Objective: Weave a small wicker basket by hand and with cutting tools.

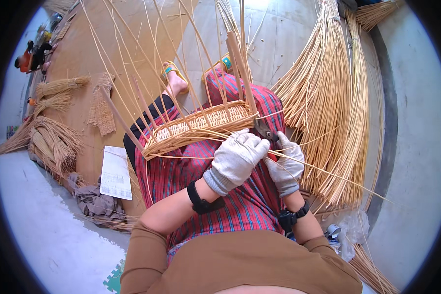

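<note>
A partly woven wicker basket (pixel 199 122) lies across my lap on a red checked cloth, its long cane stakes rising from the rim. My left hand (pixel 239 154), in a pale glove, is closed on thin cane strands beside the basket's near right corner. In my gloved right hand (pixel 285 165) is a pair of pruning shears; its red handle shows between the two hands. The dark blades of the pruning shears (pixel 263 129) sit right by the basket's corner. A loose cane strand (pixel 335 174) runs from my hands out to the right. My left fingertips are partly hidden.
A large sheaf of cane (pixel 323 93) leans at the right. Several bundled canes (pixel 54 142) lie at the left, near a printed sheet (pixel 116 172) and a crumpled grey cloth (pixel 99 200). Another person (pixel 29 60) is at the far left. Clear plastic (pixel 354 234) lies lower right.
</note>
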Action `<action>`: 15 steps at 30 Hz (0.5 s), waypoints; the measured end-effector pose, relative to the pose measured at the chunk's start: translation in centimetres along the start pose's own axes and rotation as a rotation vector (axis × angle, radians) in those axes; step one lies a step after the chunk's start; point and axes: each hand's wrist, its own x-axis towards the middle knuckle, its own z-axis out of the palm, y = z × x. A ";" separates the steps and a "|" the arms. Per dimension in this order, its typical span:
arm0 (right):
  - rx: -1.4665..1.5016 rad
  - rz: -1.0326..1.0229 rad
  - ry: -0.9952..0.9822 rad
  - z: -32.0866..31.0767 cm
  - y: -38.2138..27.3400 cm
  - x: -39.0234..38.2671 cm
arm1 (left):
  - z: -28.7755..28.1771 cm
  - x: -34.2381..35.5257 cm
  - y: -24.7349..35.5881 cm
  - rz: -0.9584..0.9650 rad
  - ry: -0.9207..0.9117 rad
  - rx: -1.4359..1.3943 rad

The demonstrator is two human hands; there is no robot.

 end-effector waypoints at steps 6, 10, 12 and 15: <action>0.737 0.308 -0.027 0.2 1.4 -0.1 | -2.4 -1.2 0.5 0.035 -0.068 0.003; -0.005 -0.137 -0.035 -3.7 -0.2 2.3 | -4.6 -3.6 1.0 0.095 -0.054 0.022; -0.024 -0.311 -0.007 -3.1 -1.2 2.6 | -5.5 -4.0 1.1 0.131 -0.004 -0.009; -0.055 -0.368 0.036 -1.8 -3.7 2.9 | -6.0 -4.4 1.2 0.126 0.019 -0.018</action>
